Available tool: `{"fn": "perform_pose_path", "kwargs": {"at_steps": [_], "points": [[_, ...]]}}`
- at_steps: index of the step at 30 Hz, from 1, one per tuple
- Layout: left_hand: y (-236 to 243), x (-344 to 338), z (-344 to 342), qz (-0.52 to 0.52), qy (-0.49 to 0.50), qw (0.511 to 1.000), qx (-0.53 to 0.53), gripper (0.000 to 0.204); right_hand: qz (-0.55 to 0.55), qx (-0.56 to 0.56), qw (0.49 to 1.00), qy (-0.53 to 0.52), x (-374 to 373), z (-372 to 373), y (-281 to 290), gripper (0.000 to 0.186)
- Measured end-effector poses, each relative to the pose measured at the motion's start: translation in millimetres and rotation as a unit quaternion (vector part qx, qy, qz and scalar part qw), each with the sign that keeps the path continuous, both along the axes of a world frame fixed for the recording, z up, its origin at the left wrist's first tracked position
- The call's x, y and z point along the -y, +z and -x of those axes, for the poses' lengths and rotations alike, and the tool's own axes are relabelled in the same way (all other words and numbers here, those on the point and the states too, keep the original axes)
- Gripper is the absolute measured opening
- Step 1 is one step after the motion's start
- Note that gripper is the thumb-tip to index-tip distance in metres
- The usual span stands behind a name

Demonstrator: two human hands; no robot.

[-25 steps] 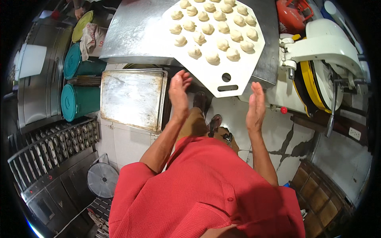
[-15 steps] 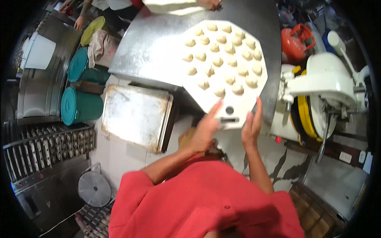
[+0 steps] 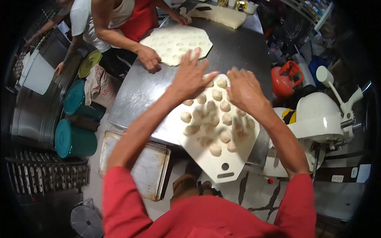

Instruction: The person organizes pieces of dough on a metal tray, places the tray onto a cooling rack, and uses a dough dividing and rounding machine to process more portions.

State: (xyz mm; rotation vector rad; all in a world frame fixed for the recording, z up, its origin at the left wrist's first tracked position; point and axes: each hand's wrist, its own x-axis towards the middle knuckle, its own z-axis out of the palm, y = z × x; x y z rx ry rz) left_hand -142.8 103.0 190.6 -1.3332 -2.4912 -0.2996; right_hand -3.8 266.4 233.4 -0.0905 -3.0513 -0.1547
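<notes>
A white many-sided board (image 3: 222,166) with a round hole and a slot at its near end carries several pale lumps, apparently dough (image 3: 225,137). It lies partly on the steel table, its near end jutting past the edge. My left hand (image 3: 189,77) is open, fingers spread, over the board's far left side with the thumb close to the farthest lumps. At the far right edge, my right hand (image 3: 247,90) lies with its fingers stretched forward, slightly blurred. Neither hand shows anything held. Beyond sits a second pale board (image 3: 178,41) with round hollows.
A co-worker's hand (image 3: 149,58) rests beside the second board on the steel table (image 3: 232,53). A dough slab (image 3: 218,16) lies at the far end. A white machine (image 3: 317,115) and red gas cylinder (image 3: 283,83) stand right; trays (image 3: 147,170) and teal bins (image 3: 75,139) left.
Both my hands have moved from the board's near end to its far end. My view has shifted, so the board appears lower and the second board and co-worker now show more fully.
</notes>
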Motion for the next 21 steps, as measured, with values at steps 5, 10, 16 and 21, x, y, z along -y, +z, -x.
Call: {"fn": "perform_pose_path", "kwargs": {"at_steps": [5,10,16,21], "points": [[12.8,7.7,25.4,-0.078,-0.010,0.996,-0.051,0.074,-0.013,-0.190,0.982,-0.001,-41.6,16.8,5.8,0.066],[-6.3,-6.8,36.1,-0.186,0.039,0.982,-0.013,0.069,0.053,-0.345,0.937,0.029,-77.1,33.2,-12.9,0.056],[-144.5,111.0,-49.5,-0.026,0.143,0.934,0.327,0.076,0.341,0.075,0.899,-0.264,-18.1,-128.1,-105.6,0.041],[-171.4,113.3,-117.8,-0.089,0.125,0.928,0.340,0.083,0.685,-0.021,0.504,-0.525,67.0,-302.6,-227.2,0.028]]}}
